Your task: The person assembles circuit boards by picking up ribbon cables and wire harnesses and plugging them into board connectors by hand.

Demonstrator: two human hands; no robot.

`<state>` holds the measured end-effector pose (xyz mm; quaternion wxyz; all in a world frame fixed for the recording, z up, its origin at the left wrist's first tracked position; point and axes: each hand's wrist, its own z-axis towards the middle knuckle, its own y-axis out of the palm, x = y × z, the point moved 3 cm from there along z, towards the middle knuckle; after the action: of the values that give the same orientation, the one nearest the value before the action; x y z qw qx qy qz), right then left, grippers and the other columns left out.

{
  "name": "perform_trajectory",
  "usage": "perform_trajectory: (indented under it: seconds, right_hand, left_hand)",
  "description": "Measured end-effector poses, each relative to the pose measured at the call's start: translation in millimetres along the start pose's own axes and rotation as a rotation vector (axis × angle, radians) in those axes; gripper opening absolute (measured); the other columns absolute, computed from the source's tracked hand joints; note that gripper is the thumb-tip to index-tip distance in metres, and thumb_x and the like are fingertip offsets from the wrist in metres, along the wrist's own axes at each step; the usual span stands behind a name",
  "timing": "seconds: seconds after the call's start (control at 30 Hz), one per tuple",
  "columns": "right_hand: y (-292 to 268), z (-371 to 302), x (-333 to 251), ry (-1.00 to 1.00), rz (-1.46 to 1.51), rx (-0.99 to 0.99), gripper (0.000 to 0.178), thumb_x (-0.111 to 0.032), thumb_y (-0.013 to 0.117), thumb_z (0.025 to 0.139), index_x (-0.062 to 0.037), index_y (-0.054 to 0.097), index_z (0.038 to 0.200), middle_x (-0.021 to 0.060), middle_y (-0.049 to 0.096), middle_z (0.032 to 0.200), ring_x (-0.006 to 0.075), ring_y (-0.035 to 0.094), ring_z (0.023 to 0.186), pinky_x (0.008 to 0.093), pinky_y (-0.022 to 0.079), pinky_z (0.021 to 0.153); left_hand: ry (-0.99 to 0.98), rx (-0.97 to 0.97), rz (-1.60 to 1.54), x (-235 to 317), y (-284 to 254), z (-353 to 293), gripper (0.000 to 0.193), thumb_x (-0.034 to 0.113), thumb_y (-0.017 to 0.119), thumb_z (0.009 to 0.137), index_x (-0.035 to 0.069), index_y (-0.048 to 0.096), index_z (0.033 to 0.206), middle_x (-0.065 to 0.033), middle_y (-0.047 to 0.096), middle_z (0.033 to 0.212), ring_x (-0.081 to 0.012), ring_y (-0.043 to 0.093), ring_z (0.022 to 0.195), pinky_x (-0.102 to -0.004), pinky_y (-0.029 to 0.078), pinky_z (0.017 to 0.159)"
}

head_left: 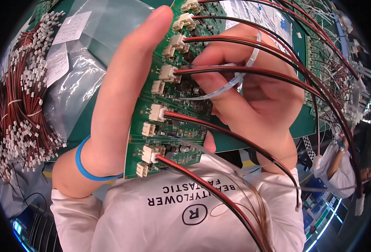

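My left hand (122, 84) grips a long green circuit board panel (173, 138), its thumb stretched along the left edge. Cream connectors (157, 112) line that edge in pairs, and several hold red-and-black wire leads (219, 130) that arc to the right. Over the board's upper right part, my right hand (261, 88) is closed, thumb and index finger pinched near the small components. A thin white strip with blue marks (229, 85) loops through and across those fingers. What exactly sits between the fingertips is partly hidden.
Tied bundles of red-and-black leads with white plugs (23, 96) lie at the left. Clear plastic bags (76, 80) with paper labels (72, 27) lie beside them on the green work surface. More wired boards (324, 63) are piled at right. Another person (338, 168) sits at far right.
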<state>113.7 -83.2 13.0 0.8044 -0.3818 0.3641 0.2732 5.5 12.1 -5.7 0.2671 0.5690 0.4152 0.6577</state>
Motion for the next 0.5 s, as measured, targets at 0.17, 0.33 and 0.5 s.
perform_trajectory:
  seconds: [0.17, 0.33, 0.5]
  right_hand:
    - [2.6, -2.6, -2.2, -0.056, -0.132, -0.026, 0.011, 0.007, 0.067, 0.073, 0.0078, 0.062, 0.083, 0.0109, 0.058, 0.085, 0.0109, 0.054, 0.066, 0.0185, 0.042, 0.052]
    - [-0.8, -4.9, -0.7, 0.018, 0.034, -0.037, 0.010, 0.009, 0.064, 0.073, 0.0076, 0.061, 0.083, 0.0100, 0.057, 0.080, 0.0090, 0.052, 0.052, 0.0183, 0.038, 0.042]
    - [-2.7, -1.3, 1.1, 0.035, -0.017, -0.120, 0.010, 0.002, 0.066, 0.074, 0.0060, 0.061, 0.081, 0.0096, 0.057, 0.079, 0.0111, 0.053, 0.055, 0.0202, 0.039, 0.044]
  left_hand:
    - [-0.296, -0.100, -0.515, -4.1, 6.5, 9.4, 0.049, 0.020, 0.040, 0.095, 0.003, 0.027, 0.139, -0.0181, 0.042, 0.133, -0.0280, 0.051, 0.114, -0.0429, 0.047, 0.092]
    - [-0.315, -0.088, -0.513, -7.0, 7.8, 9.2, 0.048, 0.021, 0.039, 0.095, 0.003, 0.028, 0.138, -0.0178, 0.043, 0.132, -0.0276, 0.051, 0.113, -0.0418, 0.047, 0.091]
    - [-0.333, -0.067, -0.502, -4.0, 4.1, 6.0, 0.047, 0.021, 0.039, 0.095, 0.003, 0.029, 0.137, -0.0175, 0.044, 0.131, -0.0272, 0.052, 0.113, -0.0408, 0.048, 0.090]
